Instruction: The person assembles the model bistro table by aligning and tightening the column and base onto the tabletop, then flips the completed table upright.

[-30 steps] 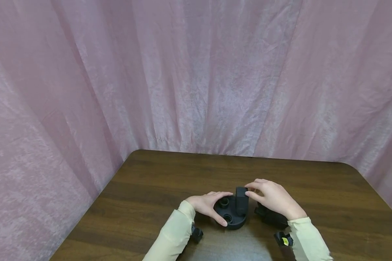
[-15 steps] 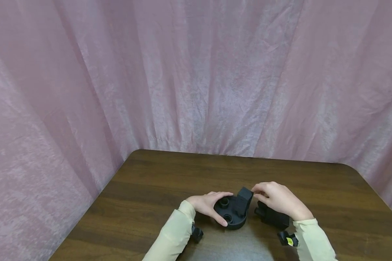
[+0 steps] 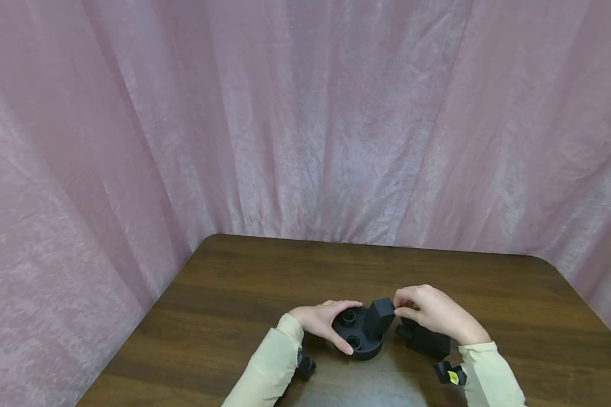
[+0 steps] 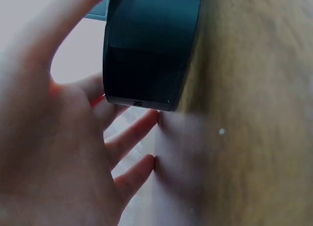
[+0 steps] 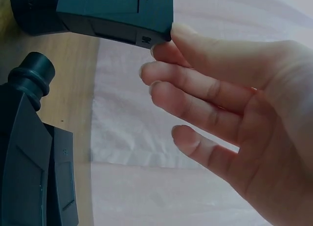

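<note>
A round black base (image 3: 365,350) with round sockets rests on the table. My left hand (image 3: 318,320) holds its left side, thumb in front and fingers behind; in the left wrist view two fingertips meet the tabletop below the base's curved wall (image 4: 146,50). From the base's right part rises an angular black block (image 3: 379,317), tilted to the right. My right hand (image 3: 434,312) pinches the block's outer corner between thumb and index finger. In the right wrist view the block (image 5: 115,13) bears moulded marks, and the other fingers are loosely bent. How it joins the base is hidden.
Right of the base, partly beneath my right hand, lie black blocks (image 3: 427,340); one has a ribbed round peg (image 5: 34,74). A wrist-worn device sits at each cuff. The brown table (image 3: 285,265) ends at a pink curtain (image 3: 305,141).
The block has swung from pointing away to leaning right, its outer end coming nearer. My right hand has shifted slightly right and nearer with it. My left hand has barely moved.
</note>
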`<state>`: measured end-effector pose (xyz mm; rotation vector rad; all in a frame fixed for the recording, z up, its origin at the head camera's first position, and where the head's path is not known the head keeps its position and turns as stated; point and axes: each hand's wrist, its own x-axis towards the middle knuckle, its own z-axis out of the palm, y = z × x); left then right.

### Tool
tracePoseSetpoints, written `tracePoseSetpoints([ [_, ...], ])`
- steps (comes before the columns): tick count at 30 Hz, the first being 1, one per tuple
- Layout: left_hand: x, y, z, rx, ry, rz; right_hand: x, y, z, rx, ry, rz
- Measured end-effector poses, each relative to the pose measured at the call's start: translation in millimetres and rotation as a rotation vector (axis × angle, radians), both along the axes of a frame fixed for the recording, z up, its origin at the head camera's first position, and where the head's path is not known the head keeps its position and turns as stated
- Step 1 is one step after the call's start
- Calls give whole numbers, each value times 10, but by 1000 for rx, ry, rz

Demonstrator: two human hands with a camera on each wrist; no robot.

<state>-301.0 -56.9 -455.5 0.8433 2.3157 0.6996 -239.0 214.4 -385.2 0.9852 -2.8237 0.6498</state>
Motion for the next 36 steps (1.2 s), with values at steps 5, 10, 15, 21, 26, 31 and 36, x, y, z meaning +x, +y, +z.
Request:
tracePoseSetpoints([
  [5, -1, -16, 29, 1, 4, -2, -8, 11, -20, -5, 66, 61],
  [10, 1, -20, 34, 4, 1, -1, -20, 14, -33, 3, 30, 64],
  [15, 11, -14, 19, -2, 25, 3, -19, -22, -32, -13, 7, 58],
  [21, 12, -11, 17, 16, 54, -1, 6, -111, -25, -3, -10, -12],
  [26, 13, 1, 10, 19, 63, 5, 41, -209, -44, 50, 68, -112],
  [31, 38, 21, 15, 15, 78, -1, 78, -298, -82, 74, 184, -180],
  [36, 59, 33, 50, 10, 112, -9, 96, -354, -91, 99, 216, -238],
])
